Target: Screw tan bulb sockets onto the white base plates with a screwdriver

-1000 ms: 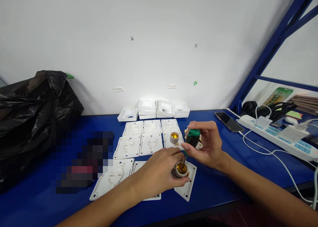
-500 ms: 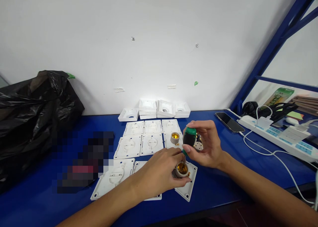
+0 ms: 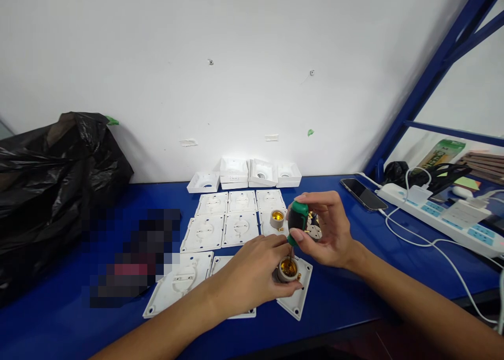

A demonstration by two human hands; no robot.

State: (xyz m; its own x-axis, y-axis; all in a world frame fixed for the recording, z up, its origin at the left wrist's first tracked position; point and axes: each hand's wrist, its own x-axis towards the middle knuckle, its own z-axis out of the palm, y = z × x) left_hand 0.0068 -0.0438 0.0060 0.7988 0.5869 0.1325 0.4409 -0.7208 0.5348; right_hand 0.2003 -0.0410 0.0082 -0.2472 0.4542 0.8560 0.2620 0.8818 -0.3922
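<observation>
Screwdriver, green-and-black handle [image 3: 298,218]: one, pinched near-upright between the thumb and fingers of the right hand [image 3: 328,234]; handle shifted slightly left since the first frame, tip still inside the socket.
Lamp socket, grey rim, brass-coloured interior [image 3: 287,272]: one, unmoved over the lower-right square plate [image 3: 300,293], clasped between thumb and fingers of the left hand [image 3: 258,273].
Markings: lettering on the green-and-yellow packet [image 3: 444,151], illegible.
Second lamp socket [image 3: 277,221]: on a plate behind the hands.
White square plates [image 3: 202,233]: in rows on the blue table [image 3: 338,302]; the left hand and forearm cover part of the front row.
White square housings [image 3: 233,167]: along the wall, some stacked.
Small metal parts [image 3: 314,231]: partly hidden by the right hand.
Phone [image 3: 363,194], power strip [image 3: 427,209]: right side.
Black plastic bag [image 3: 59,187]: left side.
</observation>
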